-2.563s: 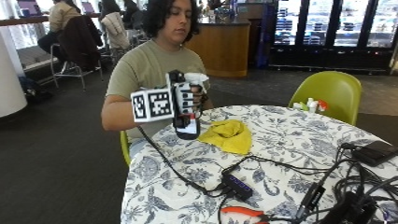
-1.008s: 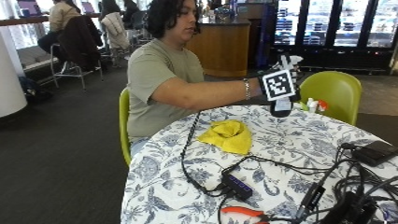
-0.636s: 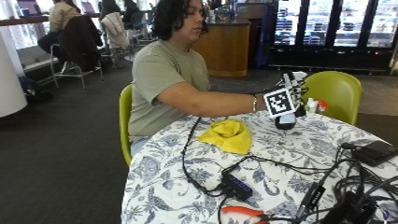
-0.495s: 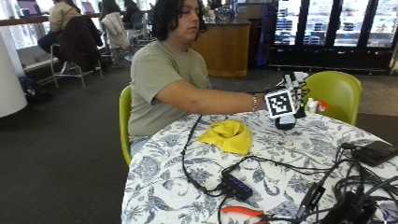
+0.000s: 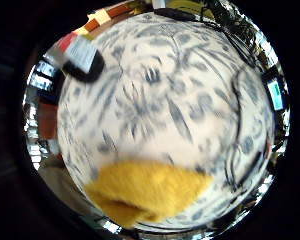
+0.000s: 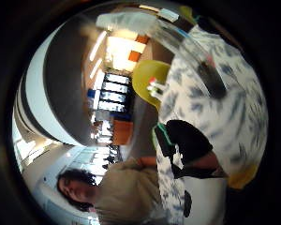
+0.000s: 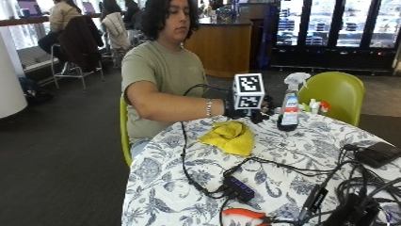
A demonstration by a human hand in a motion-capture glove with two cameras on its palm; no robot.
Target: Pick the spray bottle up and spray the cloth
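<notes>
Beyond the yellow cloth [image 7: 230,135], on the far side of the round flower-patterned table [image 7: 300,155], the spray bottle [image 7: 289,106] now stands alone and upright, a clear gap between it and my gloved right hand [image 7: 230,109].

A couple of seconds ago my hand was just above the cloth with the bottle in it. It then carried the bottle out past the cloth, and half a second ago it was still right at the bottle. Now my hand has drawn back and sits just behind the cloth, nearer to it than to the bottle. I judge that the bottle has been set down and let go, so the spraying is either finished or would need a fresh pick-up.

Whether my hand is relaxed or clenched I cannot tell; it is hidden from the outside camera. The little-finger palm camera shows only bare tablecloth and the cloth [image 5: 150,192], with nothing between them and the lens.

The bottle has a see-through body, a white trigger head, a red and blue label and a dark base. The thumb-side palm camera also shows the bottle [image 6: 178,47], standing on the table.

The cloth lies crumpled in a soft heap.
</notes>
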